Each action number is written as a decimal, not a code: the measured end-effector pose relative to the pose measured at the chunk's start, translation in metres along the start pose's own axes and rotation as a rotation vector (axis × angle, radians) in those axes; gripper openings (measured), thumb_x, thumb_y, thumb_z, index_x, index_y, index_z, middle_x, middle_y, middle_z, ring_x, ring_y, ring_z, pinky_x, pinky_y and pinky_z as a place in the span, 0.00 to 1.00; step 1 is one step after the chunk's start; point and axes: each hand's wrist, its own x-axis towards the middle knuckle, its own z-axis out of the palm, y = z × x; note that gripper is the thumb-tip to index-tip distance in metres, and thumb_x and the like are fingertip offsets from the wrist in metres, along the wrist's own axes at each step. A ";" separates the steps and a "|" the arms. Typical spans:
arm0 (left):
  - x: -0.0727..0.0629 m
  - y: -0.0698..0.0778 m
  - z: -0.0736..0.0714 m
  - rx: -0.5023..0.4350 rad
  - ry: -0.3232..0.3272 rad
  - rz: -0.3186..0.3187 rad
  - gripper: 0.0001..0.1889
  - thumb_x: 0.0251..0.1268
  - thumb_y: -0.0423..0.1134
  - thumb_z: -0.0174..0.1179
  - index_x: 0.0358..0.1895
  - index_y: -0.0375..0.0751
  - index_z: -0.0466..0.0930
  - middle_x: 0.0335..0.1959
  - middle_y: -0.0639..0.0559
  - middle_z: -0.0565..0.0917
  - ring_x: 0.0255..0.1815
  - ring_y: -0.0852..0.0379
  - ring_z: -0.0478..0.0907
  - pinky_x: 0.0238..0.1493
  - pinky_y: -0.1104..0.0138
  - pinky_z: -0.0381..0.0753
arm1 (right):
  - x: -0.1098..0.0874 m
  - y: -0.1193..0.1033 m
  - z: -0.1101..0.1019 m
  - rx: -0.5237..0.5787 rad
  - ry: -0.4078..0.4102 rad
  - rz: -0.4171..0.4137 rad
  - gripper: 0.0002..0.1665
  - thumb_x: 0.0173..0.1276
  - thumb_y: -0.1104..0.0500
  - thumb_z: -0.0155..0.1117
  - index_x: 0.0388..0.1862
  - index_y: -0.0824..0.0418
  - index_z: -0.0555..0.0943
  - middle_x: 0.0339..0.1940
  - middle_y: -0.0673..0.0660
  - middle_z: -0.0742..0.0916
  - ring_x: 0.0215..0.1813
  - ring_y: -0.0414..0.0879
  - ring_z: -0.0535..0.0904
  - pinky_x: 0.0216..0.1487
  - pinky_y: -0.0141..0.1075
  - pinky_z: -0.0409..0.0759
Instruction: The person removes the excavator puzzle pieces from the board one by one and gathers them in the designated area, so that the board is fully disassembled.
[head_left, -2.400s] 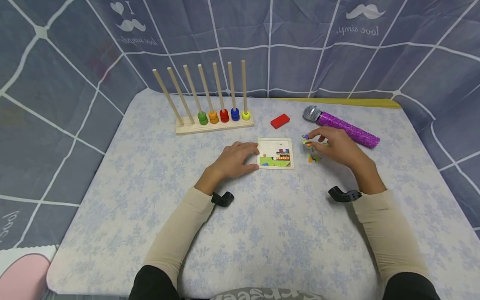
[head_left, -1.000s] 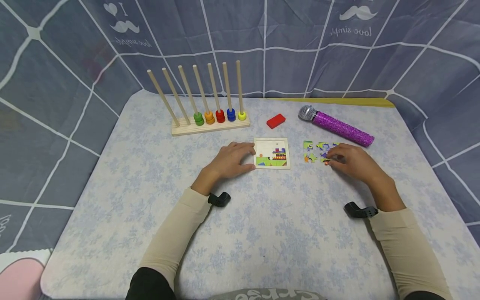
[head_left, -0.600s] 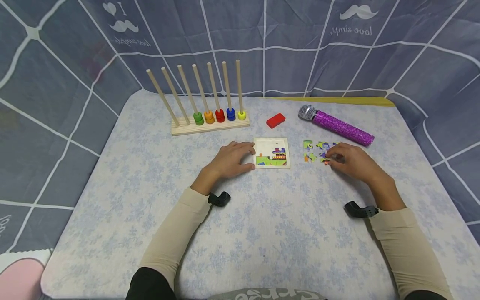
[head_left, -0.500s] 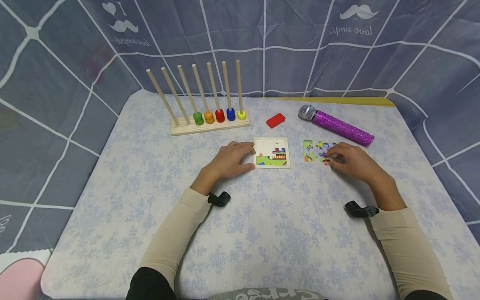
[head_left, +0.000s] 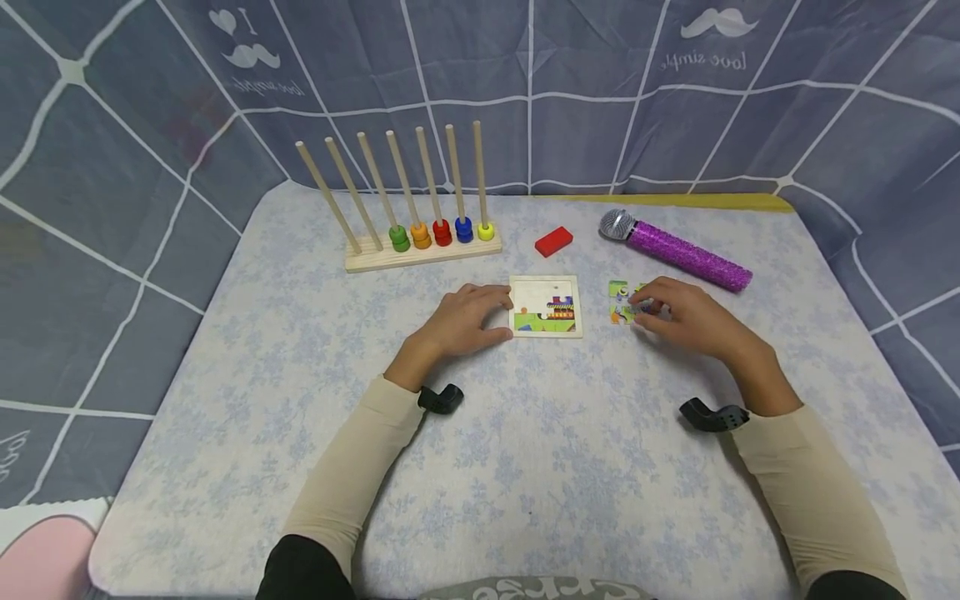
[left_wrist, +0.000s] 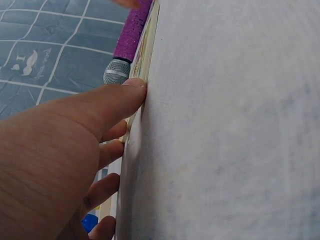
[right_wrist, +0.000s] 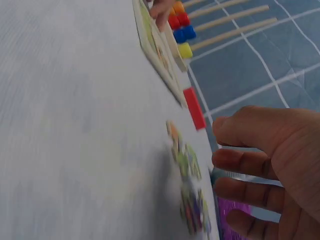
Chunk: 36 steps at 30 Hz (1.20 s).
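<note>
A jigsaw puzzle in a square wooden frame (head_left: pixel 546 327) lies on the table, partly filled with pieces showing a green field and a colourful train. Against the frame's left edge rest the thumb and fingers of my left hand (head_left: pixel 461 323). Loose jigsaw pieces (head_left: pixel 618 289) lie to the frame's right, some covered by my right hand (head_left: pixel 686 315). In the right wrist view, that hand (right_wrist: pixel 270 175) hovers over the pieces (right_wrist: pixel 181 159) with its fingers loosely bent and apart from the thumb. Nothing is visible between them.
Behind the frame stands a wooden peg stand (head_left: pixel 420 258) with coloured beads on several rods. A red block (head_left: pixel 553 242) lies to its right. Beyond the loose pieces is a glittery purple microphone (head_left: pixel 686 256). Curtains hang behind the table (head_left: pixel 480 483).
My right hand has shifted left, from the right-hand loose pieces towards the left ones, and now covers some of them. My left hand stays at the frame.
</note>
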 end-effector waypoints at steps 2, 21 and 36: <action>0.000 0.000 0.000 0.001 0.003 0.001 0.24 0.72 0.54 0.62 0.65 0.50 0.76 0.77 0.54 0.65 0.71 0.47 0.64 0.61 0.45 0.66 | 0.011 -0.007 0.003 0.010 -0.024 -0.008 0.14 0.67 0.67 0.70 0.51 0.67 0.84 0.47 0.60 0.85 0.44 0.53 0.81 0.41 0.49 0.78; 0.001 0.000 0.002 -0.004 -0.003 -0.008 0.24 0.71 0.55 0.62 0.65 0.50 0.76 0.77 0.54 0.65 0.71 0.47 0.64 0.61 0.46 0.66 | 0.087 -0.046 0.045 -0.173 -0.228 0.238 0.19 0.65 0.55 0.74 0.50 0.66 0.86 0.50 0.63 0.81 0.50 0.57 0.76 0.47 0.52 0.77; 0.000 0.001 0.002 0.010 -0.006 -0.008 0.24 0.71 0.55 0.62 0.65 0.50 0.76 0.77 0.54 0.65 0.71 0.47 0.64 0.61 0.46 0.67 | 0.085 -0.050 0.048 -0.107 -0.212 0.269 0.15 0.67 0.58 0.73 0.42 0.59 0.74 0.30 0.55 0.78 0.32 0.49 0.71 0.32 0.42 0.68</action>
